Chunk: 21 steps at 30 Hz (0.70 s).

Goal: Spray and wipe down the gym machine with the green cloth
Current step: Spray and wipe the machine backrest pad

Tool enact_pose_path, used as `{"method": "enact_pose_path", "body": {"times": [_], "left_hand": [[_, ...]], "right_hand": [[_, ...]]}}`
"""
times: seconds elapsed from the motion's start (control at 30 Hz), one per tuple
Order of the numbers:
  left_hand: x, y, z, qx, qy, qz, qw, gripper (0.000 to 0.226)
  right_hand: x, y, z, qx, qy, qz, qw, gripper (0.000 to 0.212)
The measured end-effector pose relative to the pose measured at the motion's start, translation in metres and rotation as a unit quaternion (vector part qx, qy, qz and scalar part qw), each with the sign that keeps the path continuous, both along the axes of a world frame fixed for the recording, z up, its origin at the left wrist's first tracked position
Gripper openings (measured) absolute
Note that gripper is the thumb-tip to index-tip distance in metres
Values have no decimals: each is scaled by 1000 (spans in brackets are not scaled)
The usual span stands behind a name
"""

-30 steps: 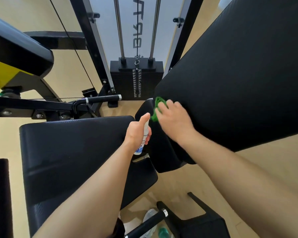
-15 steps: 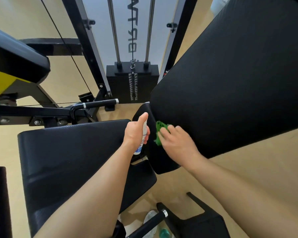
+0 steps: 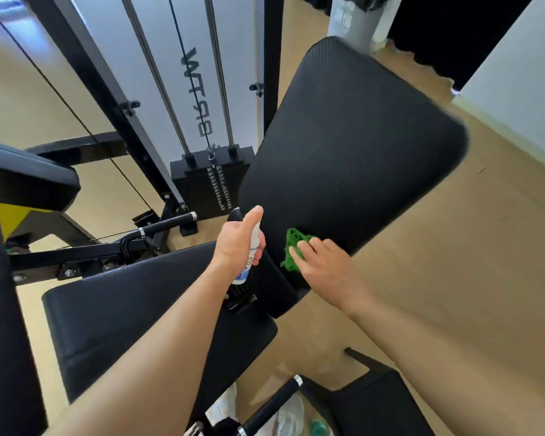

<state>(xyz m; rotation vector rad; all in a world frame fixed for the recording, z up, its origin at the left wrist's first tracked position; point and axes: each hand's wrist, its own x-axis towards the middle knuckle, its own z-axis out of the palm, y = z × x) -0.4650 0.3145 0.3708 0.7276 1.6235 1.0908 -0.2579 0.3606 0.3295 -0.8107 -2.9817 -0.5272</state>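
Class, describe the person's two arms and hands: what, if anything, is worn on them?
The left forearm and right forearm are bare to the frame's edge, no sleeves in view. The left hand and right hand wear no gloves; no watch, bracelet or ring shows on their visible sides.

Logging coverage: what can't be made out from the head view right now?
Head view:
- spray bottle: nozzle and most of its label covered by the left hand.
- green cloth: near part hidden under the right hand.
- back pad: far right corner blurred; wet or dry areas not discernible.
- floor items at the bottom edge: cut off, unidentifiable.
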Motion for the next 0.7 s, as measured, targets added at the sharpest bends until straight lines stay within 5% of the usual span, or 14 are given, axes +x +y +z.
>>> {"method": "enact_pose_path", "body": {"times": [0.1, 0.17, 0.27, 0.37, 0.47, 0.6, 0.7], "left_hand": [[19, -7, 27, 9, 14, -42, 999, 72], [35, -10, 46, 13, 25, -69, 997, 72], [66, -11, 71, 35, 45, -95, 994, 72], [104, -8, 93, 56, 85, -92, 991, 70], [141, 1, 110, 89, 122, -82, 985, 75], [184, 16, 125, 97, 157, -81, 979, 69], [207, 20, 126, 67, 184, -71, 978, 78]], "right_hand": [[12, -16, 21, -76, -14, -5, 997, 20], [24, -17, 49, -131, 7, -38, 991, 31], [62, -19, 91, -217, 153, -135, 955, 55], [101, -32, 125, -277, 399, -261, 834, 47], [130, -43, 139, -319, 569, -365, 664, 37], [143, -48, 149, -369, 699, -404, 460, 33], [142, -43, 153, -374, 740, -413, 377, 26]]}}
